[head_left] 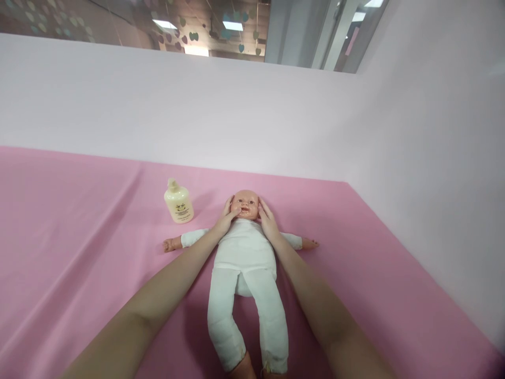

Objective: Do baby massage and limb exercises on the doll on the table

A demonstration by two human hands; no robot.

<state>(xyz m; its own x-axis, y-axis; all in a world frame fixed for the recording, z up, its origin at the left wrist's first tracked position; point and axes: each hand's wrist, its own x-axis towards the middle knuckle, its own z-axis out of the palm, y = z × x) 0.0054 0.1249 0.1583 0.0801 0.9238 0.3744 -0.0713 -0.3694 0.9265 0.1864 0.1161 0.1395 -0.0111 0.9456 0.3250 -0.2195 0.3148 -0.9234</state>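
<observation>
A baby doll (pixel 246 247) lies on its back, its arms stretched out sideways and its soft body white. My left hand (pixel 225 217) rests along one side of the doll's head (pixel 246 199), with the thumb on the cheek near the mouth. Against the other side of the head lies my right hand (pixel 268 218), fingers extended along the cheek and temple. Both hands look open, with fingers stretched out and touching the head from either side. The undersides of the fingers are hidden.
A pale yellow pump bottle (pixel 179 204) stands upright to the left of the doll's head. Pink cloth (pixel 98 210) covers the surface, creased on the left. A white wall (pixel 189 110) rises behind, and another wall (pixel 442 168) borders the right side. Above is a window (pixel 221 29).
</observation>
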